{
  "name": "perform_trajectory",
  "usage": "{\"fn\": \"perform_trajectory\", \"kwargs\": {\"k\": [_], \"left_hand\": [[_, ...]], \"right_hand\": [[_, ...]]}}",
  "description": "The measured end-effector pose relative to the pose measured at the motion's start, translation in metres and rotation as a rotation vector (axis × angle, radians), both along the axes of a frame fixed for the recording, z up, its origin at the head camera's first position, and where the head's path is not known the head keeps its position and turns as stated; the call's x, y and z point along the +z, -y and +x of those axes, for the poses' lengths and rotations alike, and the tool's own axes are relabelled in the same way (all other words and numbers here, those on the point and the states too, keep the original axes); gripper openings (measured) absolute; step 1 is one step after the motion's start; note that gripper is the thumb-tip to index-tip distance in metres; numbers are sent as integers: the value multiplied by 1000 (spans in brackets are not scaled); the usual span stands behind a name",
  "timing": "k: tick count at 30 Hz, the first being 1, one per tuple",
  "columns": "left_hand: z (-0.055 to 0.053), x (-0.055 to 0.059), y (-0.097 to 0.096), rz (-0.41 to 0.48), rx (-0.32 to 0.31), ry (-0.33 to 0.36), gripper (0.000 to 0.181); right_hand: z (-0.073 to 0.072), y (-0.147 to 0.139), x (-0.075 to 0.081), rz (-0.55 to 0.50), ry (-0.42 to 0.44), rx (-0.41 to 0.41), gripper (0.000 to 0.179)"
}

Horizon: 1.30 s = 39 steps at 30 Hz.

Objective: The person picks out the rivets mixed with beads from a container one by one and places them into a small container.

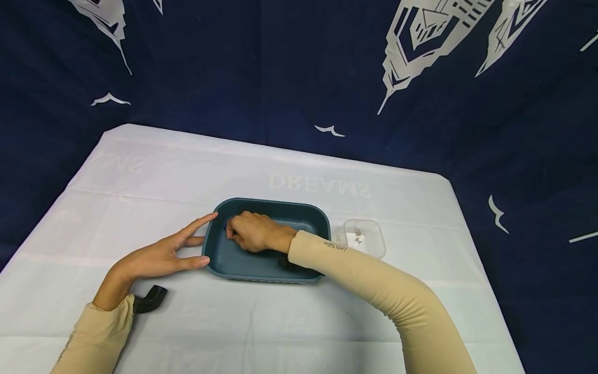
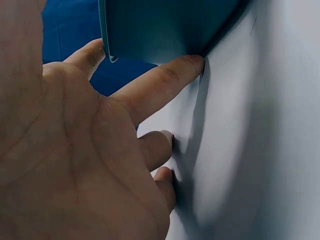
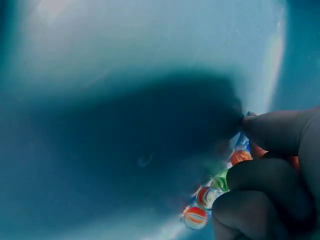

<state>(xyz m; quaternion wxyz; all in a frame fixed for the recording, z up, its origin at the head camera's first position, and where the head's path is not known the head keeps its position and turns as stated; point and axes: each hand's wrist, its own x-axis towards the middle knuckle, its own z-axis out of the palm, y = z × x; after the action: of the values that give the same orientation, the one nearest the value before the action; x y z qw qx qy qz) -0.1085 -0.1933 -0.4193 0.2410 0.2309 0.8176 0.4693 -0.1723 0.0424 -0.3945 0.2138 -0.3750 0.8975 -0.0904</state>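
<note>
A blue-green plastic basin stands on the white cloth. Against its left end rests my left hand, fingers spread and mostly straight; the left wrist view shows two fingertips touching the outer wall. Inside the basin, my right hand reaches down near the left end with its fingers curled. Several glass marbles, among them an orange-striped marble and a green marble, lie beside and partly under these fingers. A small shiny thing shows at one fingertip; whether it is gripped is hidden.
To the basin's right sits a clear plastic box with a few tiny gold-coloured bits in it. A black curved piece is at the left wrist. Behind the white-covered table hangs a dark blue patterned cloth.
</note>
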Motion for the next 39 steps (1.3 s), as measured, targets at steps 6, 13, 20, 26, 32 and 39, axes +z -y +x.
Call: {"fn": "perform_trajectory", "kwargs": {"k": [6,13,20,26,32,39], "left_hand": [[0,-1,0,-14,0,-8,89],[0,0,-1,-29,6,-11,89],[0,0,-1,-33,7,-10,89],[0,0,-2,-38,10,-15,90],[-1,1,-3,-32,10,-9,90],[-1,3,-3,-46,2,-29,91]], "right_hand": [[-3,-4,0,-40,59,-25,16],[-9,-14,11,-140,156,-19,19],[-8,-25,24,-173,174,-9,21],[-5,-37,35,-187,172,-14,20],[-4,-59,48,-240,180,-18,20],[1,-102,56,-287,208,-93,19]]}}
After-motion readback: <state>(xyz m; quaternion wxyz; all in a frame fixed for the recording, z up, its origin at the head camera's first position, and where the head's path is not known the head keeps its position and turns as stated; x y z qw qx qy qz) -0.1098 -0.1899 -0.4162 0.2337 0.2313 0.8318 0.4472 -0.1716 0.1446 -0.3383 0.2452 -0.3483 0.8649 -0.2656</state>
